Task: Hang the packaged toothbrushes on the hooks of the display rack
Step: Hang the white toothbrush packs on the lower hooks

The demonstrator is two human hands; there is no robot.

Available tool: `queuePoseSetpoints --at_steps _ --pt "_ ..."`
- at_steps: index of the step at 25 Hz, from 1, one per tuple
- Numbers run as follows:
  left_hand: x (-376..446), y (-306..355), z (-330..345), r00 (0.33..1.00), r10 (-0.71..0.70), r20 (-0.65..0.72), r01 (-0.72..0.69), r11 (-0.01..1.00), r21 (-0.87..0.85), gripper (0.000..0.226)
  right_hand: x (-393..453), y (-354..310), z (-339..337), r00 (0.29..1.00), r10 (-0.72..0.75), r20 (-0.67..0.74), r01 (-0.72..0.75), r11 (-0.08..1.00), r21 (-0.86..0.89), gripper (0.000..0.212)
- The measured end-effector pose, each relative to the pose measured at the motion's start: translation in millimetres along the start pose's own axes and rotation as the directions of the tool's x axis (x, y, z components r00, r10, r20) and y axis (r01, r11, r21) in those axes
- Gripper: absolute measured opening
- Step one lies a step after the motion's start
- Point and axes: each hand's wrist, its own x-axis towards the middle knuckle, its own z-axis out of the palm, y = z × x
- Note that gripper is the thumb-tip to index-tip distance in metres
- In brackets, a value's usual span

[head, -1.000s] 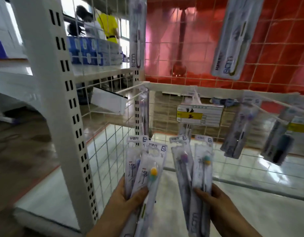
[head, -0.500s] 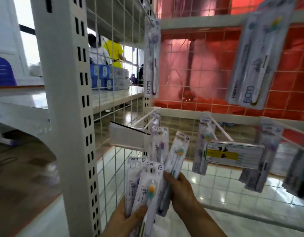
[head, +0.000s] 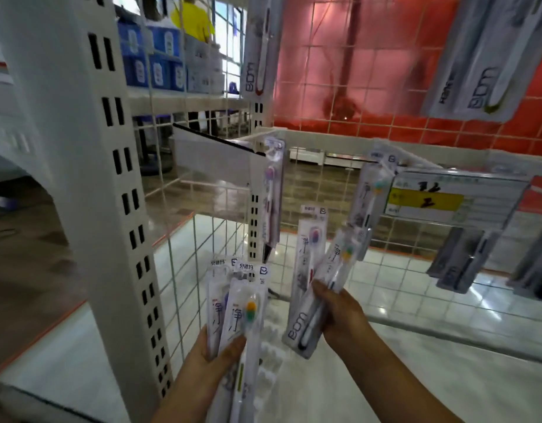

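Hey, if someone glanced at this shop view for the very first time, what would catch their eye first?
Probably the two hands low in the middle: the left hand grips a fan of packaged toothbrushes, and the right hand holds two more packs up toward the white wire rack. Next, the bright red tiled wall behind the grid, and the yellow price tag at right.

white slotted rack post (head: pixel 89 178), red gridded back wall (head: pixel 370 56), yellow-banded price tag (head: pixel 446 199)

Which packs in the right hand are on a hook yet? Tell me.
None. The right hand grips two packs fanned upward in the air, below the hooks; their tops touch no hook.
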Motion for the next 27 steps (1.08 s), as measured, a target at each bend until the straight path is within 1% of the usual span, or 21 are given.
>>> queuePoseSetpoints --at_steps 4,8,12,14,16,20,22,24,25,27 --pt "1.3 -13.4 0.7 0.998 -0.052 -0.042 0.048 0.995 -0.082 0.03 1.1 5.4 -16.7 0.998 0.061 0.03 -0.063 0.997 0.046 0.014" --pt "4.4 -17.1 6.0 0.996 -0.075 -0.051 0.069 0.991 -0.114 0.027 2.3 0.6 -13.8 0.993 0.054 0.105 -0.06 0.997 0.053 0.014" --pt "8.2 -17.0 9.0 0.997 -0.052 -0.063 0.047 0.997 -0.066 0.03 12.8 -8.4 7.4 0.988 -0.027 0.149 0.031 0.999 -0.026 0.013" --pt "8.7 -15.9 9.0 0.997 -0.039 -0.064 0.037 0.999 -0.035 0.04 19.2 -14.7 24.2 0.982 -0.071 0.176 0.077 0.997 -0.031 0.014" --pt "10.3 -13.5 7.0 0.998 -0.014 -0.057 0.015 0.999 0.032 0.049 25.4 -20.6 40.6 0.975 -0.098 0.199 0.105 0.994 -0.024 0.016" --pt "9.5 -4.3 8.5 1.0 -0.012 -0.02 0.013 0.997 0.076 0.044 38.2 -26.0 55.8 0.976 -0.138 0.172 0.144 0.989 -0.028 0.016" --pt "9.2 -1.2 10.3 1.0 -0.002 -0.016 0.003 0.997 0.078 0.047 42.0 -30.3 56.8 0.971 -0.176 0.161 0.179 0.984 -0.009 0.019" --pt "9.9 -1.7 12.1 1.0 0.004 -0.004 -0.004 0.998 0.057 0.053 46.6 -35.0 58.8 0.967 -0.203 0.152 0.212 0.976 -0.044 0.022" --pt "10.0 -2.5 12.8 1.0 0.007 -0.011 -0.006 0.998 0.059 0.053 49.3 -36.6 60.9 0.965 -0.215 0.147 0.227 0.971 -0.07 0.021" --pt "10.2 -3.6 14.6 1.0 0.004 -0.013 -0.003 1.0 0.022 0.042 58.0 -39.0 67.1 0.964 -0.236 0.12 0.253 0.955 -0.156 0.024"
